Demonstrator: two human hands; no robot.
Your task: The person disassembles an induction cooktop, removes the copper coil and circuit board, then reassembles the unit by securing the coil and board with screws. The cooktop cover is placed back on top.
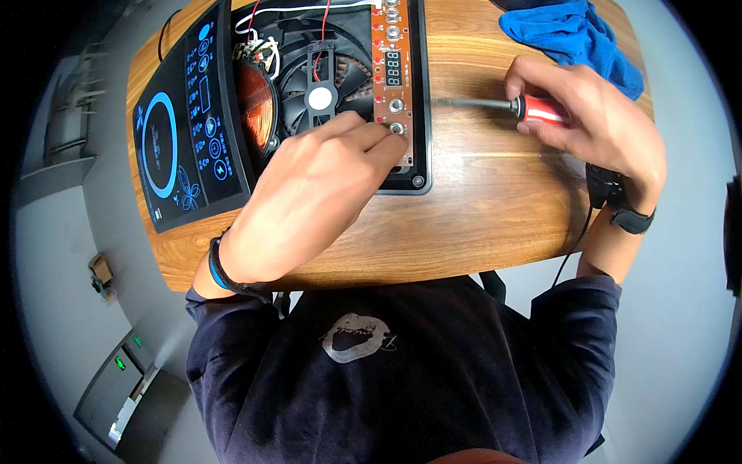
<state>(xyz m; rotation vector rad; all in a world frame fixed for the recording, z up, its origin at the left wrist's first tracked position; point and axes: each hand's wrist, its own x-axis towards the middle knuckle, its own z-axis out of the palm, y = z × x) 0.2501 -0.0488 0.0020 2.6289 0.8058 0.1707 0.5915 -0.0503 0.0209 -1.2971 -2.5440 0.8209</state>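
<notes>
An opened induction cooker lies on the wooden table, its black housing (pixel 418 147) showing a copper coil (pixel 257 104) and a black fan (pixel 352 81). Along the housing's right side runs a brown control circuit board (pixel 394 85) with round buttons and a small digit display. My left hand (pixel 317 182) is closed at the board's near end, fingertips pinched against it; the hand hides part of the board. My right hand (pixel 591 108) grips a screwdriver (pixel 541 110) by its red and white handle. The shaft points left, its tip close to the housing's right edge.
The cooker's black top panel (pixel 174 174), with blue markings, leans at the left of the housing. Thin red and white wires (pixel 286 9) cross the far part of the interior. A blue cloth (pixel 576 35) is at the table's far right. The table's near edge curves before me.
</notes>
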